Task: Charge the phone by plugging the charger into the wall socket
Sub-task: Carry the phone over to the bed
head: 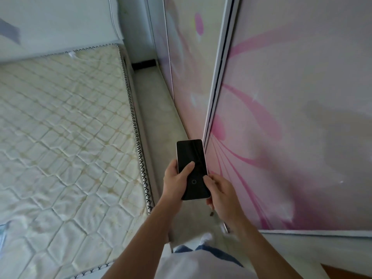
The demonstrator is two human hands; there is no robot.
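A phone (191,156) with a black screen and white edge is held upright in front of me, over the narrow floor strip between bed and wardrobe. A small ring icon glows low on its screen. My left hand (176,181) grips its left side, thumb lying across the glass. My right hand (220,195) wraps its lower right edge from the side. No charger, cable or wall socket shows in this view.
A bare quilted mattress (66,141) with a padded headboard (60,25) fills the left. Sliding wardrobe doors (291,117) with pink flower print stand close on the right. A narrow pale floor strip (159,109) runs ahead to a dark skirting piece (144,64).
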